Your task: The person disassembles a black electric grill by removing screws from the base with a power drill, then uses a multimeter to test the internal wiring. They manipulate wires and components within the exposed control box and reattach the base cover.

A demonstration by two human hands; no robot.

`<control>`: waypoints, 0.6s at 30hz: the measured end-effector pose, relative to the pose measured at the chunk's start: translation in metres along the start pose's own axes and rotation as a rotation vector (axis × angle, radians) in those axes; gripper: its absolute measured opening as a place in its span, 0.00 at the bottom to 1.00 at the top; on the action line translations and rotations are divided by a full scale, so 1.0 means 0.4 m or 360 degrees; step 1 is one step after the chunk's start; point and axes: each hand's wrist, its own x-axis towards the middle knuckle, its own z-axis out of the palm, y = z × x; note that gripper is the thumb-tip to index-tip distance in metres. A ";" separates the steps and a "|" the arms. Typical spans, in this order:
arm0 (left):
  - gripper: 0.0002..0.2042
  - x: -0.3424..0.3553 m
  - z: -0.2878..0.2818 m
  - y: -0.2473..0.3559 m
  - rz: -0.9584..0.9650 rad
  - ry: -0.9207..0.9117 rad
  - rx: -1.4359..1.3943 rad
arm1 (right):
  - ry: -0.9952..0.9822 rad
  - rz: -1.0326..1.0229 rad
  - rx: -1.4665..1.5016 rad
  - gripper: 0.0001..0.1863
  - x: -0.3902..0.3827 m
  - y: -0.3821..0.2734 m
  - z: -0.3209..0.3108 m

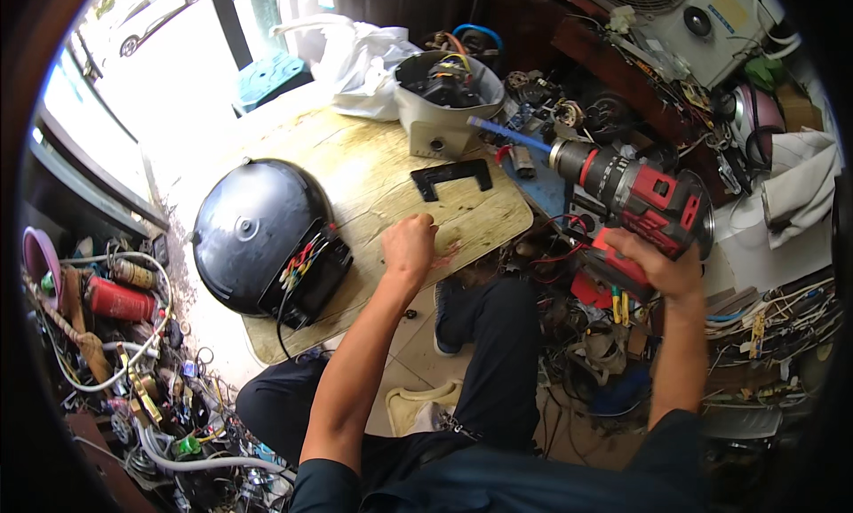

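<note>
My right hand (pixel 666 266) is wrapped round a red and black cordless drill (pixel 626 189), off the right side of the table. A long blue bit (pixel 515 134) sticks out of its chuck toward the table. Over the table's near edge my left hand (pixel 409 246) is closed in a fist; what it holds, if anything, is hidden. To its left a round black appliance housing (pixel 253 224) rests dome up, with coloured wires (pixel 304 266) showing at its side. Beyond the fist lies a flat black U-shaped plastic piece (pixel 451 176).
A pale bucket (pixel 410 100) of parts and a white plastic bag (pixel 351 64) stand at the table's (pixel 373 149) far side. Loose wires and parts (pixel 178 406) crowd the left floor, with more wires (pixel 773 326) at right. A blue stool (pixel 268 78) stands beyond the table.
</note>
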 end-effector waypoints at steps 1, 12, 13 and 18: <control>0.08 0.012 0.025 -0.002 0.0006 0.0006 0.0014 | 0.0161 0.0065 0.0173 0.15 -0.006 0.054 0.020; 0.11 0.041 0.110 0.055 -0.0042 -0.0038 -0.0066 | 0.1125 0.0138 0.0762 0.10 0.129 0.480 0.325; 0.12 0.038 0.105 0.054 -0.0034 -0.0034 -0.0079 | 0.1165 0.0113 0.0741 0.11 0.150 0.497 0.338; 0.22 0.032 0.098 0.039 -0.0144 -0.0001 -0.0044 | 0.1366 -0.0003 0.0427 0.20 0.256 0.560 0.385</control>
